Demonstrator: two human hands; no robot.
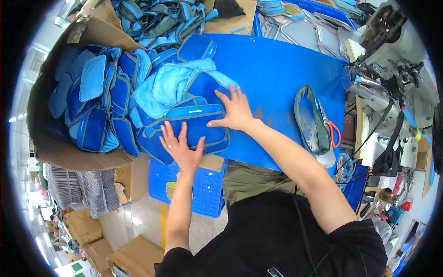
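Workshop: blue flat tabletop [277,69], industrial grey sewing machine [392,51] at right, blue perforated plastic crate [203,189] below, brown cardboard boxes [134,254] on pale concrete floor [147,221], bright daylight at left.

A royal-blue pouch [196,122] edged in grey piping is showing at the centre of the frame, a pale stripe running across its front. Under it, the table top [277,69] is glowing a flat, saturated blue. At the upper left, a brown cardboard box [69,157] is brimming with pieces in navy, mid blue and light sky blue [99,97]. At the right of the table, a grey-green trimmed piece [311,122] is lying beside scissors with orange-red handles [333,131]. Below the table edge, a blue perforated crate [203,187] is showing. At the lower centre, the person is wearing a black top [277,235].
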